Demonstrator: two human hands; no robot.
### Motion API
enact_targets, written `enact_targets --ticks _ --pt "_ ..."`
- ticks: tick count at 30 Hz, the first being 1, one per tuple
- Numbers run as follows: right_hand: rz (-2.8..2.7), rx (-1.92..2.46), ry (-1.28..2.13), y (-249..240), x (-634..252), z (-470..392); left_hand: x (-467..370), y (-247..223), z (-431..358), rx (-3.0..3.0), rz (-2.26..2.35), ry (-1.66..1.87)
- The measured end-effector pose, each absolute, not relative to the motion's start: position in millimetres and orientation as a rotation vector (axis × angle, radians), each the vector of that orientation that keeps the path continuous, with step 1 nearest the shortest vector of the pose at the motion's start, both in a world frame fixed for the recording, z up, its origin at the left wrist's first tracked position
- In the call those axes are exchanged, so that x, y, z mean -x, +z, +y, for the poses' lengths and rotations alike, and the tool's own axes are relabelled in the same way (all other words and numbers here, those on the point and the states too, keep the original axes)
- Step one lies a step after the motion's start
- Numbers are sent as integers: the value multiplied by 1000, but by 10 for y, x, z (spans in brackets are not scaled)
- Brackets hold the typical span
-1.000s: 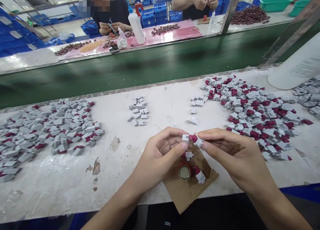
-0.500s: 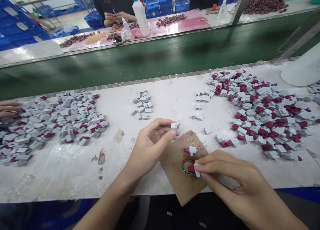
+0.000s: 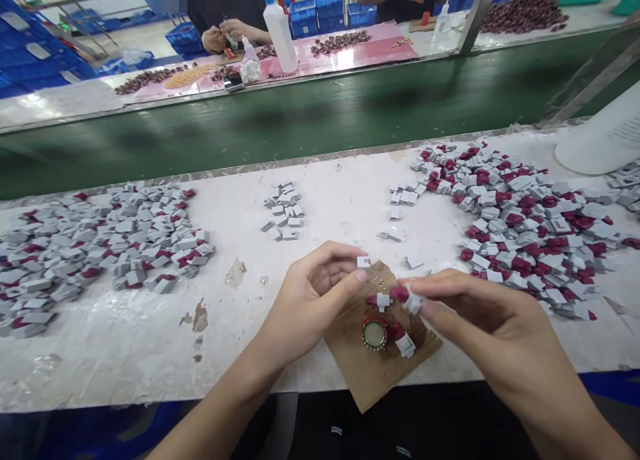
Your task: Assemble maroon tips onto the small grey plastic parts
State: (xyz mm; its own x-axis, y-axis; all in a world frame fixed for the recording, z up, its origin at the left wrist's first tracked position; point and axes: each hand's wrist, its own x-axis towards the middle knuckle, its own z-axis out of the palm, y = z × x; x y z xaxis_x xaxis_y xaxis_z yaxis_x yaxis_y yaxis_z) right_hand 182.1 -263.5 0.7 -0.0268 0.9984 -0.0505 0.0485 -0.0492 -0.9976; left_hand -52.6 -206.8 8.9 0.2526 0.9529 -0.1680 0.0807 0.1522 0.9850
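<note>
Between thumb and forefinger, my left hand point(image 3: 320, 300) pinches a small grey block point(image 3: 364, 262). My right hand point(image 3: 480, 320) grips a grey and maroon part point(image 3: 411, 300), its maroon end pointing left. Below the hands lies a brown cardboard piece point(image 3: 365, 380). On it sits a red-rimmed bottle cap point(image 3: 374, 333), open side up. Another grey and maroon part point(image 3: 404, 343) rests right of the cap, and one more point(image 3: 382, 302) lies above it. A gap separates the two held pieces.
Piles of grey and maroon parts lie left point(image 3: 150, 233) and right point(image 3: 530, 227). Grey blocks point(image 3: 285, 210) form a small group between them. A white bottle point(image 3: 600, 140) stands far right. Beyond the green strip point(image 3: 300, 130), people's hands work at another table.
My right hand has lifted its part up and away from the cap. My left hand has moved slightly right and down with its block. The co-worker's hand at far left is out of view.
</note>
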Motion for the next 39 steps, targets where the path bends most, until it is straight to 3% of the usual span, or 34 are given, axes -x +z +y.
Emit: enact_targets --ticks 9,20,32,35,39 --pt "-762 1128 1475 -60 -1757 -2442 371 160 -2121 -1107 988 795" --pt "-872 1139 1453 -94 -1761 -2455 373 117 -2141 -1082 934 787" --pt "-1271 1139 1574 80 -1808 -2440 458 262 -2205 -1591 953 681" --pt "-1579 1308 1262 137 -1918 -2383 628 285 -2160 -1813 1106 635" --pt "-1920 1709 312 204 -2419 -2132 1150 284 -1965 -2014 1731 597"
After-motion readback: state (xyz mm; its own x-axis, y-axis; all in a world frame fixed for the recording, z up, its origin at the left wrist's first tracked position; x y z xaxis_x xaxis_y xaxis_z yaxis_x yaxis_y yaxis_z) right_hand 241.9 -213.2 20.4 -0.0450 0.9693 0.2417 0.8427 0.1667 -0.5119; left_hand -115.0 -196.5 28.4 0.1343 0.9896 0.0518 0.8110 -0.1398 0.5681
